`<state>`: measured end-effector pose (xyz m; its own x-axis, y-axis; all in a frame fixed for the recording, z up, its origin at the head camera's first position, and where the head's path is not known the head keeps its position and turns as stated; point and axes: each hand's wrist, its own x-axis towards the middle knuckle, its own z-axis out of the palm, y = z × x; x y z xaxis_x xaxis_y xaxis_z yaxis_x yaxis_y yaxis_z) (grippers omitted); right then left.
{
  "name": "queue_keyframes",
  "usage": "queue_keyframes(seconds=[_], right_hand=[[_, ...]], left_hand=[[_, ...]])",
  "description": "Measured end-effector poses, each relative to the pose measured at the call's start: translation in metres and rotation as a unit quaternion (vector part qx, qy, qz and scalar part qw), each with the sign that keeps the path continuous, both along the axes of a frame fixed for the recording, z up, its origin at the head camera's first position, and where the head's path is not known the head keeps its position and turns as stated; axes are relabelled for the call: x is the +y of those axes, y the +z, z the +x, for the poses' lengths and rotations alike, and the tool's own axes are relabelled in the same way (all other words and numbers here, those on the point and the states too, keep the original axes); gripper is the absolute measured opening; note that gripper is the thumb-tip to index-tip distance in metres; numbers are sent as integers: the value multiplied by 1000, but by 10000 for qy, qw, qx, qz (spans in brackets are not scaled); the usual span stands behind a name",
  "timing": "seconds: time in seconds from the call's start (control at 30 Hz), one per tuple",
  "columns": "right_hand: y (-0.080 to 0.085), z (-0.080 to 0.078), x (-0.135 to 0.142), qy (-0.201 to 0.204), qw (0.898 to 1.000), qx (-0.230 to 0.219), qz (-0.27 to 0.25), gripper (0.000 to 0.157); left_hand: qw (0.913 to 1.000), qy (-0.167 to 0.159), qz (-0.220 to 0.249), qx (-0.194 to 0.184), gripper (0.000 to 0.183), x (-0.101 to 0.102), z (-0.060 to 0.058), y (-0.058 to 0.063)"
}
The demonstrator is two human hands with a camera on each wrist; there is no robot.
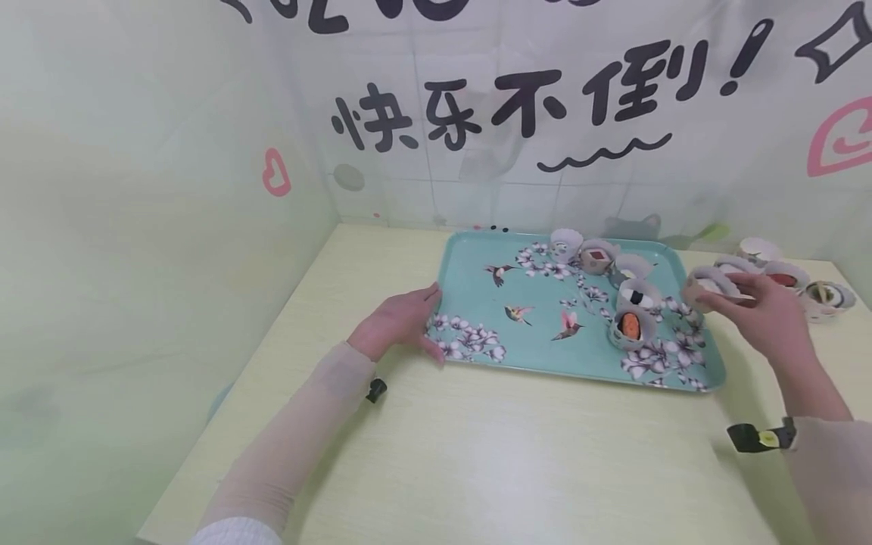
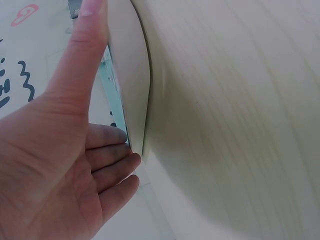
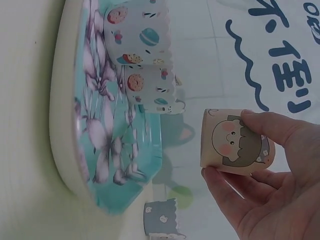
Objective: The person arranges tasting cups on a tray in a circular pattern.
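Note:
My right hand pinches a paper baking cup between thumb and fingers; the cup has a cartoon face on its side. In the head view it is held up at the right edge of the turquoise tray. My left hand is at the tray's left edge with its fingers extended, fingertips touching the rim. Several paper cups stand on the tray, among them one with an orange piece and one with a black-and-white piece. The wrist view shows my left hand's thumb along the tray's side.
Beyond my right hand, several more paper cups stand on the table, one with a red piece. The pale wooden table meets a printed wall sheet behind the tray. Another sheet hangs at the left.

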<state>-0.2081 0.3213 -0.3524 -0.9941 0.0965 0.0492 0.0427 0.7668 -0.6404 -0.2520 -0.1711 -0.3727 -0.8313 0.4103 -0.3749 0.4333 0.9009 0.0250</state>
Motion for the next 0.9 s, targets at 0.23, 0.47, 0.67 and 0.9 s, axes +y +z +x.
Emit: queue_keyframes(seconds=[0.23, 0.47, 0.67, 0.9], right_hand=[[2, 3, -15, 214, 9996, 65, -162, 69], [4, 4, -34, 408, 9985, 51, -375, 65], [3, 4, -50, 488, 9978, 2, -441, 70], [5, 3, -68, 653, 9963, 81, -554, 70]], left_hand=[[10000, -5, 73, -20, 133, 1, 1, 2], [9999, -32, 155, 50, 134, -1, 0, 1], [9997, -109, 181, 123, 136, -2, -1, -2], [9996, -94, 218, 153, 136, -2, -2, -4]])
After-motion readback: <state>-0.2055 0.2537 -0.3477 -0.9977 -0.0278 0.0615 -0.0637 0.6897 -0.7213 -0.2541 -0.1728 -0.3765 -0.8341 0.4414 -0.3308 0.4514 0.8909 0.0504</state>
